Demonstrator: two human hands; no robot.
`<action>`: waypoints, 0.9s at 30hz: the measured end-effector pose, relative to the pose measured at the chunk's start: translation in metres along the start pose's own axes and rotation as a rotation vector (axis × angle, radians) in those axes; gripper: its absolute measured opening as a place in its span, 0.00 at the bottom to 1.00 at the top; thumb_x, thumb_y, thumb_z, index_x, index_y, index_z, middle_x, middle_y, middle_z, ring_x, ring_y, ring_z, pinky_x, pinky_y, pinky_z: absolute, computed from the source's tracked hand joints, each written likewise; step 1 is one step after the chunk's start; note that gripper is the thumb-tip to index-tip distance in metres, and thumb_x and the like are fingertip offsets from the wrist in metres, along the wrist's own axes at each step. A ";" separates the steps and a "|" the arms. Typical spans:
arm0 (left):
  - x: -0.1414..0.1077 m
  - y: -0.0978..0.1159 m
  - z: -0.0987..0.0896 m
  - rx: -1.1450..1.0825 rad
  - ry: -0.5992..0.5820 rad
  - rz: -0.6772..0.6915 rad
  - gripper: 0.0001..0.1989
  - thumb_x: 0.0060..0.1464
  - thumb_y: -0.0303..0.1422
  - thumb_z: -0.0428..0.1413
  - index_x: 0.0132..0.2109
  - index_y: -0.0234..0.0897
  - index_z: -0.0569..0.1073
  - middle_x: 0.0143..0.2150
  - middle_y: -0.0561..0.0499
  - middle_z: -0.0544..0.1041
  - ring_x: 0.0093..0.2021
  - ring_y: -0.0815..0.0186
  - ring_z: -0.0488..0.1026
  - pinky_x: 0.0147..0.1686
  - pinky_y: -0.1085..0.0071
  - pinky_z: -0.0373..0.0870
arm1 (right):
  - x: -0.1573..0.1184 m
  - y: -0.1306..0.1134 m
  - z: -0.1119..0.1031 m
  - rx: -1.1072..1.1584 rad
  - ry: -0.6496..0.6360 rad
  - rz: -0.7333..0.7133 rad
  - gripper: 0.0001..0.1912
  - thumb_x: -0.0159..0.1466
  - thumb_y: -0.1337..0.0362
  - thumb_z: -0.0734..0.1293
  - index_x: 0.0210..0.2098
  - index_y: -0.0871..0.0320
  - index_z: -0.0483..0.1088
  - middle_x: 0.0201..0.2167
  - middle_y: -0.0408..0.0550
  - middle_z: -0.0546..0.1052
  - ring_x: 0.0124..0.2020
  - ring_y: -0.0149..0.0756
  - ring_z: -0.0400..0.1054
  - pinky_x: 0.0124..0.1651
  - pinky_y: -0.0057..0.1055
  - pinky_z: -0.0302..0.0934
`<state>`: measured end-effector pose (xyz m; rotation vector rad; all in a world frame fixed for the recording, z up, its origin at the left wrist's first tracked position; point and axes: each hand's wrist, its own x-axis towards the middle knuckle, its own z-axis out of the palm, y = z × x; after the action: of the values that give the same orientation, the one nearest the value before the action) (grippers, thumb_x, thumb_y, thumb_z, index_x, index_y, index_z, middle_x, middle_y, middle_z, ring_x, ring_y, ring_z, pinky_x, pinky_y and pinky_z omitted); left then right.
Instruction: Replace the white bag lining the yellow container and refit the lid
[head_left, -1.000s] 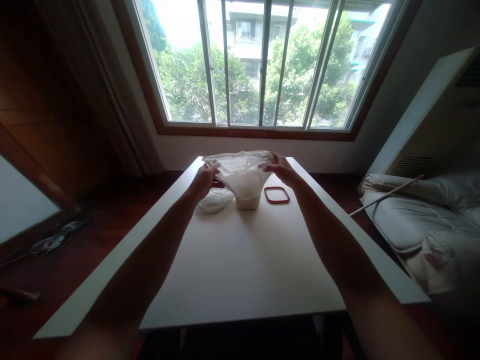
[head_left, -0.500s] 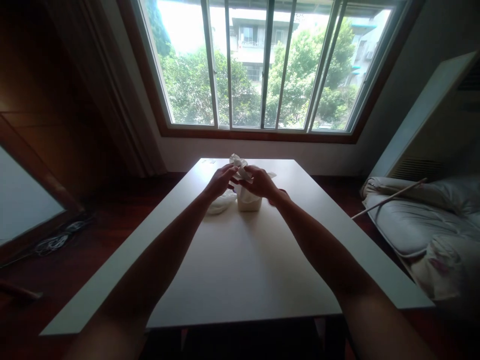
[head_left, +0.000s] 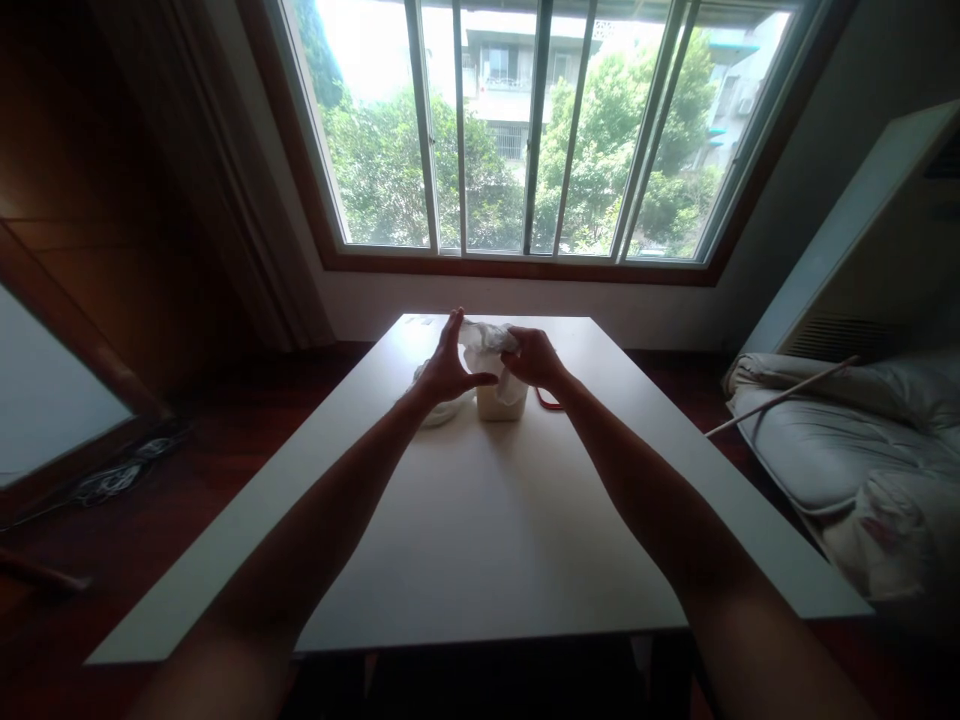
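A thin white plastic bag hangs over the top of a pale, box-shaped container towards the far end of the table. My right hand pinches the bag at its right side. On the left, my left hand is open, its thumb stretched towards the container and its fingers raised beside the bag. Behind and below that hand lies another white, crumpled-looking thing, partly hidden. A red-rimmed item shows beside the container, mostly covered by my right hand and wrist.
The white table stretches from me towards the window. Folded bedding with a thin stick on it is to the right. Cables lie on the dark floor at left.
My left hand has opened and its fingers have risen. The bag, bunched up between both hands before, is now spread wider over the container. My right hand has shifted slightly right.
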<state>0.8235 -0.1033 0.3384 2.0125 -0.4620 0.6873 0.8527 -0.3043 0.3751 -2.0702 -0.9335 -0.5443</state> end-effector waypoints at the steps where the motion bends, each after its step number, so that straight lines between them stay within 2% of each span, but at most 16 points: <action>1: 0.003 0.001 0.004 -0.004 -0.018 0.022 0.66 0.27 0.42 0.76 0.71 0.41 0.51 0.75 0.34 0.44 0.74 0.39 0.37 0.69 0.44 0.42 | 0.000 -0.002 -0.001 0.012 -0.023 -0.024 0.06 0.51 0.73 0.63 0.27 0.59 0.71 0.27 0.44 0.76 0.28 0.32 0.64 0.33 0.28 0.57; 3: 0.009 0.002 0.013 -0.024 -0.033 0.042 0.65 0.25 0.40 0.77 0.70 0.39 0.55 0.75 0.33 0.45 0.74 0.38 0.36 0.70 0.43 0.40 | 0.001 -0.003 -0.004 0.017 -0.060 -0.053 0.07 0.49 0.73 0.64 0.27 0.60 0.72 0.27 0.43 0.76 0.28 0.32 0.63 0.33 0.27 0.57; 5: 0.013 0.004 0.020 -0.045 -0.038 0.057 0.59 0.27 0.38 0.76 0.67 0.38 0.60 0.73 0.33 0.49 0.74 0.38 0.40 0.69 0.44 0.43 | 0.000 -0.004 -0.006 0.023 -0.091 -0.059 0.07 0.49 0.74 0.65 0.27 0.60 0.72 0.26 0.42 0.75 0.28 0.31 0.63 0.33 0.27 0.57; 9: 0.018 0.007 0.027 -0.028 -0.036 0.063 0.34 0.43 0.35 0.70 0.57 0.35 0.71 0.67 0.35 0.64 0.68 0.45 0.61 0.67 0.51 0.57 | -0.004 -0.003 -0.012 0.138 -0.130 -0.112 0.08 0.53 0.72 0.66 0.32 0.60 0.75 0.29 0.44 0.77 0.31 0.34 0.67 0.37 0.29 0.61; 11: 0.020 0.007 0.028 -0.013 0.003 0.040 0.25 0.47 0.35 0.67 0.53 0.36 0.74 0.64 0.38 0.69 0.64 0.48 0.66 0.65 0.54 0.60 | -0.007 -0.001 -0.017 0.190 -0.088 -0.143 0.08 0.56 0.69 0.67 0.35 0.59 0.76 0.35 0.46 0.79 0.36 0.37 0.71 0.42 0.32 0.64; 13: 0.024 0.004 0.030 -0.019 0.071 -0.009 0.21 0.49 0.34 0.65 0.50 0.37 0.76 0.59 0.40 0.74 0.60 0.50 0.70 0.61 0.56 0.65 | -0.009 0.005 -0.021 0.209 -0.005 -0.143 0.11 0.58 0.65 0.69 0.40 0.56 0.77 0.43 0.49 0.79 0.44 0.42 0.72 0.49 0.36 0.65; 17: 0.038 -0.006 0.034 -0.038 0.233 -0.203 0.10 0.51 0.37 0.63 0.39 0.36 0.77 0.42 0.42 0.81 0.48 0.53 0.77 0.46 0.63 0.73 | -0.011 0.028 -0.025 0.165 0.132 -0.043 0.28 0.57 0.52 0.73 0.55 0.55 0.73 0.56 0.55 0.74 0.53 0.46 0.70 0.57 0.44 0.64; 20: 0.054 -0.013 0.036 -0.113 0.329 -0.312 0.10 0.53 0.38 0.61 0.35 0.35 0.75 0.35 0.44 0.80 0.40 0.57 0.77 0.39 0.66 0.73 | -0.011 0.046 -0.019 0.066 0.105 0.071 0.45 0.52 0.45 0.76 0.63 0.61 0.66 0.62 0.63 0.69 0.61 0.54 0.64 0.64 0.49 0.58; 23: 0.073 -0.017 0.037 -0.241 0.381 -0.359 0.09 0.54 0.36 0.60 0.38 0.34 0.75 0.37 0.45 0.79 0.40 0.59 0.77 0.40 0.67 0.74 | -0.006 0.058 -0.004 0.016 0.017 0.138 0.56 0.48 0.43 0.77 0.67 0.65 0.59 0.67 0.68 0.61 0.68 0.58 0.54 0.68 0.52 0.51; 25: 0.085 -0.017 0.036 -0.320 0.406 -0.381 0.09 0.54 0.33 0.59 0.41 0.33 0.75 0.39 0.44 0.79 0.42 0.59 0.77 0.41 0.66 0.74 | 0.003 0.059 0.007 0.034 0.002 0.165 0.57 0.48 0.43 0.77 0.68 0.66 0.57 0.67 0.67 0.61 0.69 0.58 0.54 0.68 0.51 0.52; 27: 0.097 -0.017 0.036 -0.385 0.425 -0.407 0.10 0.54 0.32 0.59 0.42 0.32 0.75 0.41 0.43 0.78 0.43 0.57 0.77 0.43 0.64 0.75 | 0.014 0.058 0.017 0.091 0.002 0.174 0.54 0.50 0.43 0.76 0.67 0.64 0.58 0.64 0.64 0.67 0.65 0.55 0.61 0.65 0.49 0.58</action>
<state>0.9182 -0.1311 0.3735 1.4800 0.0684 0.6840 0.9073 -0.3090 0.3456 -2.0443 -0.7543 -0.4043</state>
